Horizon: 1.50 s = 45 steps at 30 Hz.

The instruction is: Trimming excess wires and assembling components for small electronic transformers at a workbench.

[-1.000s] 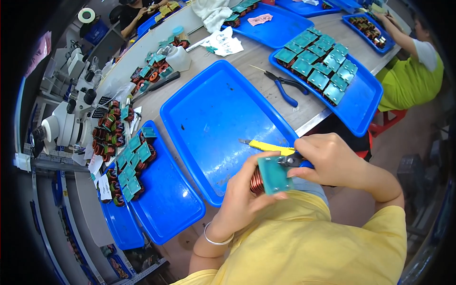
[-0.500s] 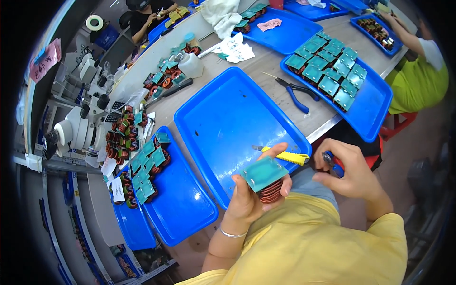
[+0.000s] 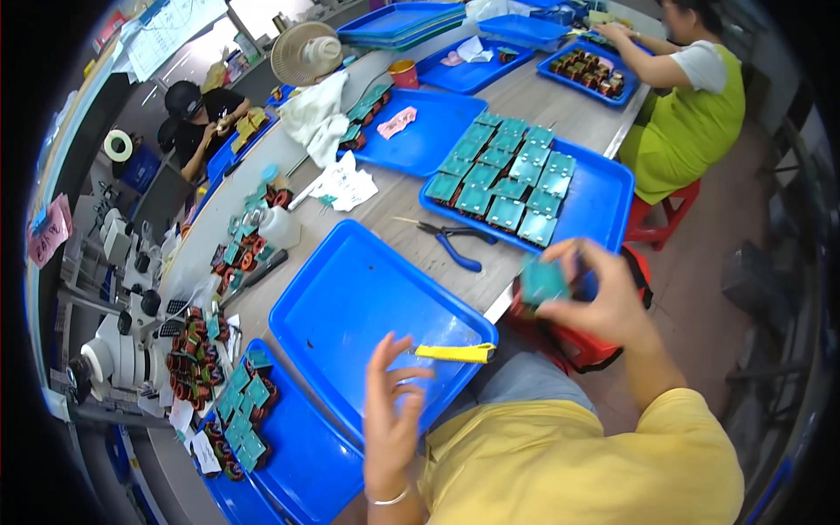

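My right hand is raised near the table edge, gripping a wire-wound coil with a green circuit board; both are smeared by motion. Something dark blue shows inside its palm, apparently the handle of the small cutters. My left hand has its fingers spread, holding nothing, above the near side of a big blue tray. A yellow utility knife lies at that tray's near right rim, just beyond my left fingers.
Pliers lie on the table behind the tray. Rows of green-board coils fill much of another tray at right; more coils sit in a left tray. A microscope stands far left. A co-worker in a yellow-green apron sits at far right.
The green-board coil has passed from my left hand to my right, which has lifted it toward the right-hand tray. My left hand has opened. The view has tilted up.
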{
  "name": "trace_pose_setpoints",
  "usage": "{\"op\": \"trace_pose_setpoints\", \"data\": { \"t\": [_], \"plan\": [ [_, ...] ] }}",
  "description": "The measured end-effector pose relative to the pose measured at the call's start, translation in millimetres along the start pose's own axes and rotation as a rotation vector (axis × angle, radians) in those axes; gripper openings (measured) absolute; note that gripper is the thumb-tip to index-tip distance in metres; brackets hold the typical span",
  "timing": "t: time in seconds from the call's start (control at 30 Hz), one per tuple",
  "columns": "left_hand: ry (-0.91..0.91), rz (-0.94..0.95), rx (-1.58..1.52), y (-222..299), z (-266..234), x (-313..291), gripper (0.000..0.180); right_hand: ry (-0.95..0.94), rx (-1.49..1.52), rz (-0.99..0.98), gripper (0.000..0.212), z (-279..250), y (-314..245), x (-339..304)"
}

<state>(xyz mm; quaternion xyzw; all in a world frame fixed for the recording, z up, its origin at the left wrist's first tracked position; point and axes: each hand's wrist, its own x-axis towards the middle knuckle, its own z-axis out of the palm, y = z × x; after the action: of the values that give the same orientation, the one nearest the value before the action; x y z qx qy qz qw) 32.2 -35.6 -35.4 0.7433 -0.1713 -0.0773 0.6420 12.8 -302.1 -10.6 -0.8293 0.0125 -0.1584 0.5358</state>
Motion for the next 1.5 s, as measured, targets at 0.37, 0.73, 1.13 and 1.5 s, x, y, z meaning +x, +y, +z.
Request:
{"op": "trace_pose_setpoints", "data": {
  "t": [0.37, 0.73, 1.13, 1.5],
  "plan": [
    [0.612, -0.065, 0.480, -37.9, -162.1, -60.2, 0.028, 0.503, -0.595, -0.087, 0.050, -112.7, 175.9, 153.8],
    [0.551, -0.051, 1.293, -51.7, -220.3, -59.9, 0.055, 0.176, -0.313, 0.202, 0.032, -150.6, 256.6, 191.6],
    [0.589, 0.056, 0.831, -57.6, -192.6, -35.5, 0.048, 0.217, 0.101, -0.159, 0.024, -37.3, 72.4, 68.7],
    [0.353, 0.041, -0.564, 27.6, -37.4, -30.1, 0.072, -0.346, 0.393, -0.193, 0.069, 104.7, -36.9, 18.8]
  ]
}}
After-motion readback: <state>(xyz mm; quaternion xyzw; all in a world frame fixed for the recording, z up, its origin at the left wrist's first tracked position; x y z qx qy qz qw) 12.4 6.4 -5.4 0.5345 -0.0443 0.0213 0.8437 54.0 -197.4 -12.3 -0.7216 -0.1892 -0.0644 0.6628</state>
